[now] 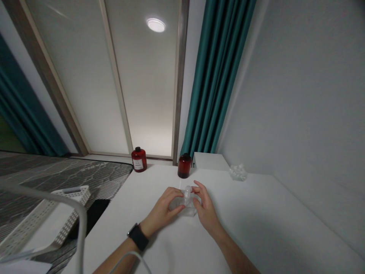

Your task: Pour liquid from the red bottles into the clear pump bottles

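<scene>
A small clear bottle [187, 195] with a rounded, whitish top stands upright between my two hands. My left hand [167, 206] grips it from the left, with the thumb low and the fingers at its side. On the other side, my right hand [205, 210] is curved towards the bottle. Its fingers are apart, one stretched upward, and the fingertips are at or very near the bottle's top. Clear, see-through plastic [188, 211] lies around the bottle's base, partly hidden by my hands; I cannot tell its exact shape.
Two dark red bottles with black caps, one labelled [138, 160] and one plain [184, 167], stand at the back of the white table [159, 243]. A white box [211, 161] and a crumpled clear-white item [238, 172] are back right. A white perforated basket [61, 217] is at left.
</scene>
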The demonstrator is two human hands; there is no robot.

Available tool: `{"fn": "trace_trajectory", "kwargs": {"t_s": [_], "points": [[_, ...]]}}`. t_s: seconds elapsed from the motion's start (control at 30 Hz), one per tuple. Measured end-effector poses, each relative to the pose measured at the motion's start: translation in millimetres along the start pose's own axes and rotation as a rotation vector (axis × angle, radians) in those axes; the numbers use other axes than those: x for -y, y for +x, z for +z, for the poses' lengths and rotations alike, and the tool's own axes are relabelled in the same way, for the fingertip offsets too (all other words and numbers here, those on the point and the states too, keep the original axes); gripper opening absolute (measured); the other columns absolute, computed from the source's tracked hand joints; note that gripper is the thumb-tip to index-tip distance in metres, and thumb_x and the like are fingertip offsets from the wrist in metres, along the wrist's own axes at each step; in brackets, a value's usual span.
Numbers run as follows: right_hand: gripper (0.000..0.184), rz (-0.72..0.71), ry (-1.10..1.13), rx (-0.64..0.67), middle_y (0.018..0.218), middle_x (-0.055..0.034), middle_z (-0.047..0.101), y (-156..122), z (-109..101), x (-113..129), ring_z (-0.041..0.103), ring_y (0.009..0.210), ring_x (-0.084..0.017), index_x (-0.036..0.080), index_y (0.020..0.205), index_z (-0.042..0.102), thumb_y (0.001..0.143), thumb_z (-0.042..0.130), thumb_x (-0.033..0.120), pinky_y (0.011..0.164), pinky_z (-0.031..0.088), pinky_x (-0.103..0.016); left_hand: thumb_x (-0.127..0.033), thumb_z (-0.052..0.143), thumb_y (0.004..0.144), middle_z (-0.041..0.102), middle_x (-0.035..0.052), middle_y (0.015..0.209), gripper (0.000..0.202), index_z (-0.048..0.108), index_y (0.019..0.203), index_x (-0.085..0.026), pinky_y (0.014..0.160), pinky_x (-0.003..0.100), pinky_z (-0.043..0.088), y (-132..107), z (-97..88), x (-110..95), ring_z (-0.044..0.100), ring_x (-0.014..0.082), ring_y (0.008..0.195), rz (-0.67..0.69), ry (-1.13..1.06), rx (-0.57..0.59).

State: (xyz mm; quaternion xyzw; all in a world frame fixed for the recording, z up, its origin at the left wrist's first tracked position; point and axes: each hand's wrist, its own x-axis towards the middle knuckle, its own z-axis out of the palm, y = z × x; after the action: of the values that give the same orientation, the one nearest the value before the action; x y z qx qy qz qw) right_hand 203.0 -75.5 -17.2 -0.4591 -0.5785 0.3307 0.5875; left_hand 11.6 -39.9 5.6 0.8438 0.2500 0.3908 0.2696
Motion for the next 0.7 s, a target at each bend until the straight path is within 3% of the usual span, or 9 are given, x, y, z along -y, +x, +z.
{"fn": "trace_trajectory", "kwargs": {"t_s": [0.33,0.47,0.7], "points": [[0.051,0.004,-0.026,0.040,0.121,-0.0074,0.063,-0.3,-1.0,-0.2,0.057,0.119,-0.023,0.026,0.138,0.046,0.087,0.051,0.020,0.109,0.037,-0.045,-0.025,0.065,0.093,0.064,0.0074,0.113,0.020,0.061,0.112,-0.023,0.097,0.039,0.048,-0.6,0.6,2.1,0.057,0.0233,0.110,0.001,0.020,-0.014],[0.049,-0.009,-0.034,0.024,0.110,-0.0065,0.065,0.3,-1.2,0.9,0.059,0.111,-0.023,0.024,0.136,0.048,0.087,0.052,0.022,0.106,0.040,-0.044,-0.024,0.065,0.092,0.065,0.0073,0.113,0.018,0.062,0.110,-0.023,0.097,0.039,0.048,-0.1,0.4,0.1,0.058,0.0234,0.109,-0.007,0.012,-0.013],[0.049,-0.012,-0.025,0.013,0.109,-0.0070,0.066,0.3,-1.1,3.4,0.061,0.110,-0.023,0.024,0.137,0.047,0.088,0.053,0.023,0.105,0.041,-0.044,-0.024,0.065,0.093,0.065,0.0083,0.113,0.017,0.062,0.109,-0.022,0.097,0.041,0.048,0.6,0.5,0.6,0.058,0.0241,0.109,-0.003,0.004,-0.008]]}}
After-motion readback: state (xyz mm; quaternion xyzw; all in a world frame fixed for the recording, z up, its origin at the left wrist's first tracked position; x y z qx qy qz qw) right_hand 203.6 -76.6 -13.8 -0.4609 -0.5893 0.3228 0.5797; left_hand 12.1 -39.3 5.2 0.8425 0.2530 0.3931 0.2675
